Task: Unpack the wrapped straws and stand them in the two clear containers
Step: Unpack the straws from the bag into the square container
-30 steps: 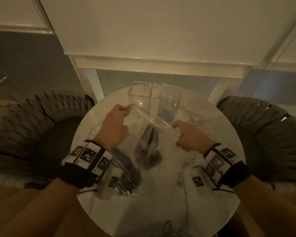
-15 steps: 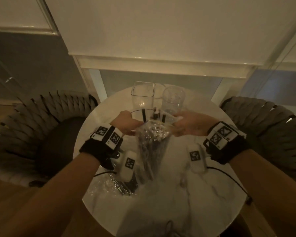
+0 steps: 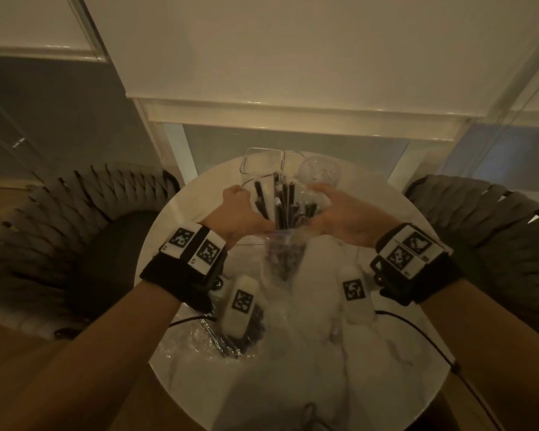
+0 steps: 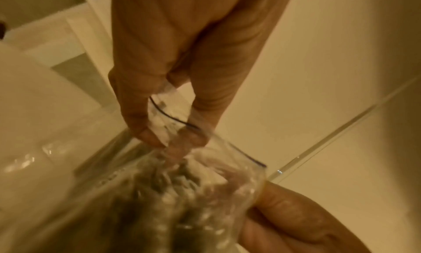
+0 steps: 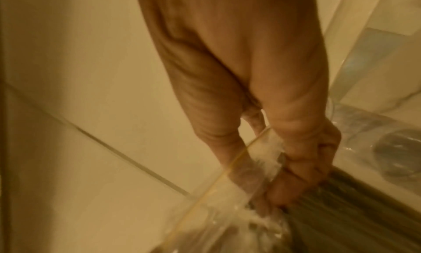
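A clear plastic bag of dark straws is held upright over the round marble table. My left hand pinches the bag's left edge and my right hand grips its right edge, and the straws stick up out of the bag's mouth between them. In the left wrist view the left fingers pinch the plastic; in the right wrist view the right fingers curl round the plastic and the straws. A square clear container and a round clear container stand just behind the hands.
A second wrapped bundle of dark straws lies on the table at the near left, partly under a white tagged unit. Another white tagged unit hangs at the right. Woven chairs flank the table.
The bag has gone from lying stretched between my hands to standing upright. Both hands rose and closed in, and the straws now stick further out of the bag's mouth.
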A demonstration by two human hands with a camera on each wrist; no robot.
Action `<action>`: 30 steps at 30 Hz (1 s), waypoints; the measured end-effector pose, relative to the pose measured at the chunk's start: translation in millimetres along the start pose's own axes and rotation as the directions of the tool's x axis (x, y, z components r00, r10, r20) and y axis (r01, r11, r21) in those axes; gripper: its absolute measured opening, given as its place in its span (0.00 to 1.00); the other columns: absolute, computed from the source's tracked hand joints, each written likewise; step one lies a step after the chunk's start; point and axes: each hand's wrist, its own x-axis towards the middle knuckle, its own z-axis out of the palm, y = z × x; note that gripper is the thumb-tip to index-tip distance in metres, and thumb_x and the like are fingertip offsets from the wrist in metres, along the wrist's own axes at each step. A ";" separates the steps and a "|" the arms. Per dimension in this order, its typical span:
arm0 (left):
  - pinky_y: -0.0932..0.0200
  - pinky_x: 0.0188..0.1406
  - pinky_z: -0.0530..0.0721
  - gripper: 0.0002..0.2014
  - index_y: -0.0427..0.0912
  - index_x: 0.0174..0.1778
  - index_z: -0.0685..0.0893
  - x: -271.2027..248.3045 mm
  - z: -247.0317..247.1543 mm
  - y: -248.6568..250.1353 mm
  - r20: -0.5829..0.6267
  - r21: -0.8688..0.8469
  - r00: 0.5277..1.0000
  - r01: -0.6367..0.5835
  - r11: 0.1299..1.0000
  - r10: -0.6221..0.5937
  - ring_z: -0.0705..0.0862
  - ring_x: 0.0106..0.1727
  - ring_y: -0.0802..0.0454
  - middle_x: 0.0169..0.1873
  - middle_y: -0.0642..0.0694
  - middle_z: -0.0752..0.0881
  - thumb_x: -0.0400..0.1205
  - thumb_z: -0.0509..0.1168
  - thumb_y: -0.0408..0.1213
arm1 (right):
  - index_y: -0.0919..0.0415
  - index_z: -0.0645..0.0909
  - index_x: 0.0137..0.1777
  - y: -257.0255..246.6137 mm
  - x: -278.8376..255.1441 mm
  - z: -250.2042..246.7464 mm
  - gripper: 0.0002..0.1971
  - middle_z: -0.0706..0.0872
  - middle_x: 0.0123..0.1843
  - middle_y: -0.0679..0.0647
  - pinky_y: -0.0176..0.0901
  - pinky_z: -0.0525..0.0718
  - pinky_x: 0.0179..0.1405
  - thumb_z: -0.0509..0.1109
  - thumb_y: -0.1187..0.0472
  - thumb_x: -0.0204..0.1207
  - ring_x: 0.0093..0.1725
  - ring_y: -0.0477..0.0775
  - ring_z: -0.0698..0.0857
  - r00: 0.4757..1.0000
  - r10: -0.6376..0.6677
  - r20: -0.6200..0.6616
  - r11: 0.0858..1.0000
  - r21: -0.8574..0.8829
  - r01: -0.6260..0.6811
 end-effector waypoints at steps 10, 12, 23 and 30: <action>0.42 0.55 0.85 0.17 0.48 0.59 0.79 -16.0 12.0 7.5 -0.092 -0.116 0.991 -0.112 0.987 0.101 0.73 0.66 0.36 0.46 0.57 0.72 0.75 0.72 0.42 | 0.45 0.47 0.80 -11.4 -8.2 19.5 0.50 0.72 0.66 0.51 0.52 0.89 0.32 0.78 0.50 0.67 0.54 0.63 0.84 0.995 0.014 -0.099 0.911 -0.409 -0.053; 0.41 0.64 0.79 0.18 0.40 0.59 0.80 -9.7 15.6 -0.4 -0.103 -0.032 0.988 -0.123 0.992 0.119 0.77 0.63 0.39 0.56 0.42 0.82 0.76 0.70 0.42 | 0.40 0.42 0.80 -12.0 -17.9 18.0 0.56 0.69 0.72 0.57 0.61 0.90 0.37 0.80 0.64 0.64 0.59 0.65 0.82 0.998 0.001 0.069 0.927 -0.374 0.025; 0.52 0.66 0.77 0.28 0.52 0.58 0.81 -1.5 -10.6 -13.6 0.116 0.120 0.971 -0.222 0.968 0.209 0.76 0.70 0.46 0.67 0.47 0.76 0.63 0.80 0.33 | 0.56 0.70 0.72 -36.9 -10.9 -14.4 0.30 0.83 0.61 0.58 0.44 0.84 0.47 0.67 0.76 0.70 0.56 0.56 0.83 0.969 -0.226 -0.094 0.761 -0.638 0.116; 0.56 0.65 0.75 0.49 0.42 0.77 0.66 -5.3 12.3 -29.0 0.003 0.074 0.986 -0.166 0.983 0.166 0.76 0.68 0.45 0.68 0.42 0.75 0.61 0.83 0.37 | 0.69 0.72 0.67 -8.7 -20.2 -28.7 0.24 0.81 0.58 0.64 0.47 0.79 0.46 0.65 0.53 0.78 0.60 0.66 0.82 0.953 -0.048 -0.299 0.420 -0.872 -0.252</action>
